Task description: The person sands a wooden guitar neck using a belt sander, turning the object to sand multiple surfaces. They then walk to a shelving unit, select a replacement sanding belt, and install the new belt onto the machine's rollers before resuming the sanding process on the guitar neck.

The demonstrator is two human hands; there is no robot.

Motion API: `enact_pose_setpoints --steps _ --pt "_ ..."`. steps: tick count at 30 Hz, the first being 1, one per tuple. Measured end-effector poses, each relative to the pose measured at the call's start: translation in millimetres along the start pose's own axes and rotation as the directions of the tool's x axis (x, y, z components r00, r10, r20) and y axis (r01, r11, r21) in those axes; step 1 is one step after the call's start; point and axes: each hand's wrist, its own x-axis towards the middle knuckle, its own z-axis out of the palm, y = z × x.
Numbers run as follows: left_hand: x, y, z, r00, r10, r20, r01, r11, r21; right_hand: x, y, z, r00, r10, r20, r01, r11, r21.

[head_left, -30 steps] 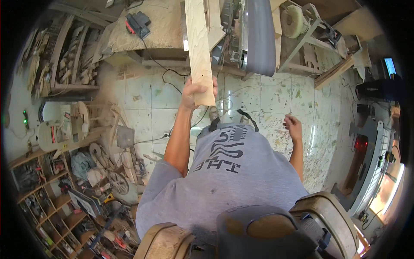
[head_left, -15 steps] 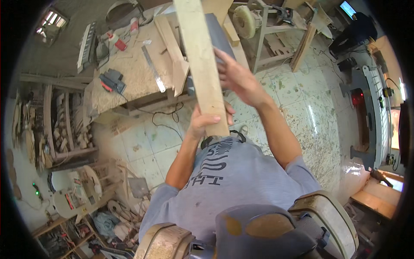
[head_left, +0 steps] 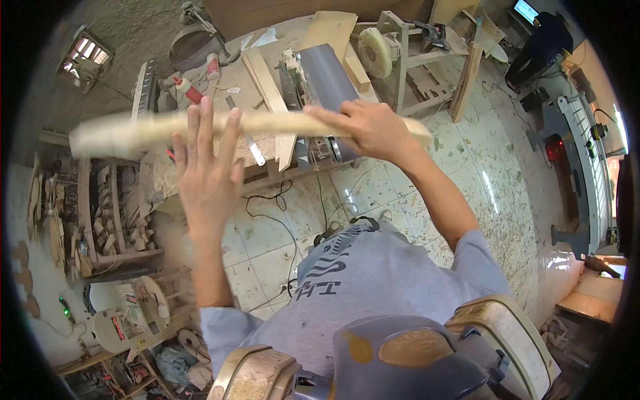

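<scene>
Your right hand (head_left: pixel 373 127) clenches the wooden plank (head_left: pixel 267 125) above the table (head_left: pixel 220 100); your left hand (head_left: pixel 207 173) lies flat beneath, fingers spread. The plank is aloft, not yet set down.

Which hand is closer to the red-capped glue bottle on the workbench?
Left. The left hand, open against the wooden board, has its fingertips just below the glue bottle. The right hand grips the board farther to the right, by the belt sander.

We see a long, pale wooden plank (head_left: pixel 267 125), motion-blurred, lying roughly level across the view above the workbench's near edge. Its left end is wider and blurred; its right end sits behind the knuckles gripping it, past the bench's right corner.
</scene>
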Motion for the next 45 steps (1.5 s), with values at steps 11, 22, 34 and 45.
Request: enact_pose_setpoints --steps 11,22,34,45 --pt "-129 21 52 0.626 -0.295 0.722 0.676 0.666 -0.314 55 60 64 0.964 -0.226 -0.143 0.241 0.966 0.096" --pt "-107 94 79 0.501 -0.425 0.754 0.801 0.558 -0.218 118 150 165 0.890 0.341 -0.304 -0.259 0.924 0.280" --pt "-26 116 101 0.510 -0.407 0.758 0.830 0.464 -0.310 175 271 190 0.909 0.252 -0.332 -0.133 0.930 0.343" --pt "73 145 196 0.733 -0.410 0.542 0.625 0.721 -0.299 199 415 180 0.909 0.379 -0.174 -0.310 0.893 0.326"
